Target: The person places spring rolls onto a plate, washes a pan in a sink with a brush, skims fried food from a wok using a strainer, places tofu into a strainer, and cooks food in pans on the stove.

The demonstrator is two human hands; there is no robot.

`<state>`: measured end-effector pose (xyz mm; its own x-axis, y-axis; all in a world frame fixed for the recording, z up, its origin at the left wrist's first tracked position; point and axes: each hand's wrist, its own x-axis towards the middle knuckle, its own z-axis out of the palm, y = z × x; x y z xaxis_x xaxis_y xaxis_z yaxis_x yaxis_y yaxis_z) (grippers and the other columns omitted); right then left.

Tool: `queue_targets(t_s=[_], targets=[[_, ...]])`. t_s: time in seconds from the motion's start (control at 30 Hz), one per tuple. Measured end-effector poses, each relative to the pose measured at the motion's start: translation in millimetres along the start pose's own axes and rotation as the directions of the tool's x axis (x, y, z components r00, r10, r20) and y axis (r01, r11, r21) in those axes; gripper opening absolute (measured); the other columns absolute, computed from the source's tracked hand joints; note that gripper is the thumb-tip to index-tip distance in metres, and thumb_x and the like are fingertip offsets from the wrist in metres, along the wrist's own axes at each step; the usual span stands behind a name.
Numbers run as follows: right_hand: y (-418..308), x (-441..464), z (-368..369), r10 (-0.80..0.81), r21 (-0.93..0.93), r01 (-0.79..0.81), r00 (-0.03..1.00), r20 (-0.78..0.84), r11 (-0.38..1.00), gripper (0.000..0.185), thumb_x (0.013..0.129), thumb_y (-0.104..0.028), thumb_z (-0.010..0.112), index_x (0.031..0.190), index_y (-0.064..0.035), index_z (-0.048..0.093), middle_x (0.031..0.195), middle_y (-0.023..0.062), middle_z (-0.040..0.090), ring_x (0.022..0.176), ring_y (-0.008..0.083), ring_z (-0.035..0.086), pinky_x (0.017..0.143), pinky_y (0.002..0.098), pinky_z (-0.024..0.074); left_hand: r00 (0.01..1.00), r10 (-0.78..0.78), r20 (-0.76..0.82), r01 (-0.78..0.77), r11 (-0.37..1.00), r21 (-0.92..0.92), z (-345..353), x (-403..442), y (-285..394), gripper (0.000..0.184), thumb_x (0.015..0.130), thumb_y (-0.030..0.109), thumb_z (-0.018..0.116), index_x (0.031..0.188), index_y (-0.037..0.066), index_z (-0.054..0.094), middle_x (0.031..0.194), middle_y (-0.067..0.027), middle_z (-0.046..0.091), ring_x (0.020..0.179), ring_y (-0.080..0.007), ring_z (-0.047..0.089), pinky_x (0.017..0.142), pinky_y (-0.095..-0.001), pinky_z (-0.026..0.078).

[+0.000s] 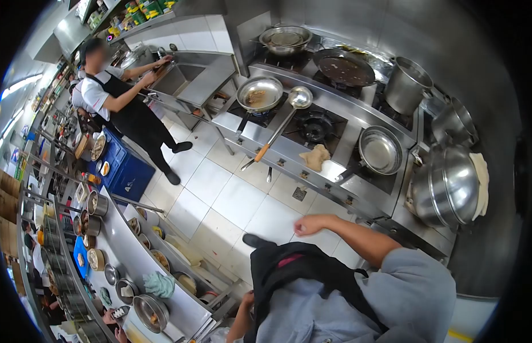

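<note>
My right hand (307,225) hangs over the floor in front of the stove, its fingers curled in, with nothing visible in them. Down by my apron's left side is my left hand (247,302), mostly hidden, beside the prep counter. On the stove (352,188), a beige cloth (316,157) lies near the front edge. A pan (380,150) sits to its right. A long-handled ladle (301,98) rests between burners, its wooden handle reaching past the edge. Some brown food lies in the frying pan (260,94) on the left burner.
A large metal bowl (446,186) and tall pots (408,86) stand at the right. A co-worker (126,97) in a black apron works at the sink (177,77). The counter (126,240) on the left carries several bowls. A blue crate (126,168) stands beyond it.
</note>
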<state>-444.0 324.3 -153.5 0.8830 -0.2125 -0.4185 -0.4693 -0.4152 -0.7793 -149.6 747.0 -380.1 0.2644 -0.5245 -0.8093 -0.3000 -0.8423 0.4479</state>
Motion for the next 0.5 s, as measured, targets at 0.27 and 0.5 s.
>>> queue_targets(t_s=[0.27,0.5], targets=[[-26.8,277.3,-134.9,0.306,0.856,-0.097,0.949,-0.074,0.508,0.025,0.091,-0.029,0.059,0.109,-0.0122,0.057,0.099,0.0043,0.058,0.088,0.0186,0.061,0.072,0.0382,0.0547,0.999,-0.039,0.014,0.040,0.991,-0.128,-29.7,45.9,12.0,0.037,0.089,0.028,0.060,0.120,0.007,0.059,0.086,-0.0022,0.064,0.075,-0.0227,0.063,0.064,-0.0352,0.052],[145.7,519.8,-200.8,0.681,0.920,0.212,0.728,0.077,-0.331,0.050,0.089,-0.037,0.065,0.125,-0.0065,0.048,0.123,0.0100,0.053,0.106,0.0295,0.056,0.087,0.0454,0.0517,1.000,0.008,0.026,-0.003,0.984,-0.176,-86.6,116.5,22.9,0.035,0.090,0.027,0.059,0.118,0.006,0.060,0.081,-0.0014,0.064,0.071,-0.0210,0.063,0.061,-0.0333,0.051]])
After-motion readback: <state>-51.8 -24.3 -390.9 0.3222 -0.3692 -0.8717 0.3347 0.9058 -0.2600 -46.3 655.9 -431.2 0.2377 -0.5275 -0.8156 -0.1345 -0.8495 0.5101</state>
